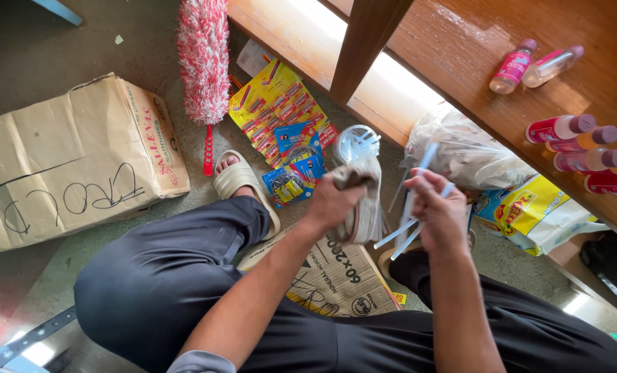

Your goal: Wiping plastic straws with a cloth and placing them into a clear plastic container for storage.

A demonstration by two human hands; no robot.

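- Our left hand (332, 202) closes its fingers around a grey cloth (362, 200), bunched and hanging in front of the knees; our right hand (441, 215) pinches a bundle of pale blue plastic sticks (410, 207), which fan out above and below the fist
- To wipe the sticks well, we judge it best to keep them gathered tight in the right fingers and draw the cloth along their length, rather than across, so none slips out or bends
- We squat on a grey concrete floor (32, 48); a flattened cardboard sheet (336, 276) lies under us, and a larger cardboard box (73, 162) sits to the left
- A red-and-white duster (203, 62) lies by our sandalled foot (238, 178), next to yellow blister cards (274, 103) of small goods
- On the right a brown wooden shelf (460, 41) carries small pink-labelled bottles (571, 145); a clear plastic bag (464, 155) rests below its edge
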